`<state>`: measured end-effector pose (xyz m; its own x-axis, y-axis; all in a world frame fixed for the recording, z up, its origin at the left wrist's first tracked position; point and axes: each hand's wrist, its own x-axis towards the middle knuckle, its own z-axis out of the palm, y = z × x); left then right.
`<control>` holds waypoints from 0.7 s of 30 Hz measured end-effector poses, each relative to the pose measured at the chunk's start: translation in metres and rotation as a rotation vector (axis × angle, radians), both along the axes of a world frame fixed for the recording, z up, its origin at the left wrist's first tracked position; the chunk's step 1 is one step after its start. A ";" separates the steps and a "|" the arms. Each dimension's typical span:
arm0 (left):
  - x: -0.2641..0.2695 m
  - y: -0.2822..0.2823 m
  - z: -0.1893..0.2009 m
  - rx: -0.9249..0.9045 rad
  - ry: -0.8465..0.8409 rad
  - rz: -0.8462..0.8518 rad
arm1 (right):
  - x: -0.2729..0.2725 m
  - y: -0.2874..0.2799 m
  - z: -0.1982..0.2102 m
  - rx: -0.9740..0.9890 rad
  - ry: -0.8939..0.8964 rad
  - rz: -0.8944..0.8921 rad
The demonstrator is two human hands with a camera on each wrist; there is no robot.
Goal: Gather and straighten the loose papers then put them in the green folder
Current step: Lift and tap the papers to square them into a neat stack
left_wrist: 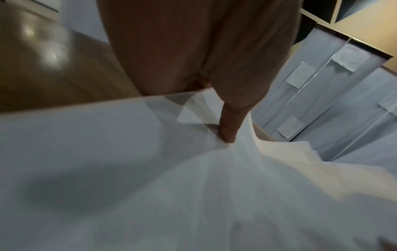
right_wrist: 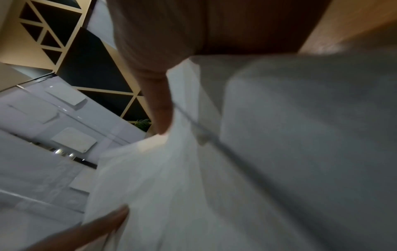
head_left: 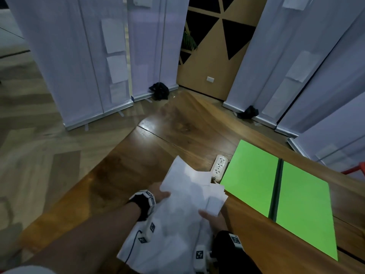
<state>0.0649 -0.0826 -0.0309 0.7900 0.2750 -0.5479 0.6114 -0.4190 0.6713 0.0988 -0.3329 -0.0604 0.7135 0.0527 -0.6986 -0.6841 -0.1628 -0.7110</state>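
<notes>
Papers (head_left: 177, 210) held between left hand (head_left: 158, 192) and right hand (head_left: 214, 219).

Both forearms reach in from the bottom of the frame, each wrist strapped with a black band carrying a white camera unit. The left hand (head_left: 158, 193), just left of centre, grips the papers (head_left: 177, 214) at their left edge, thumb on top. The right hand (head_left: 214, 219), lower centre, pinches the right edge, thumb pressed on the top sheet, fingers hidden beneath.
</notes>
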 end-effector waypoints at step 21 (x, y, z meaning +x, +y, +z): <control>0.036 0.026 0.120 -0.379 -0.481 0.354 | 0.044 0.055 0.162 0.260 -0.787 -0.258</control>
<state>0.1013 -0.0571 0.0893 0.8669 0.4196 -0.2692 0.2664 0.0666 0.9616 0.1427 -0.2778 0.1011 0.9960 -0.0883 0.0145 0.0288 0.1628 -0.9862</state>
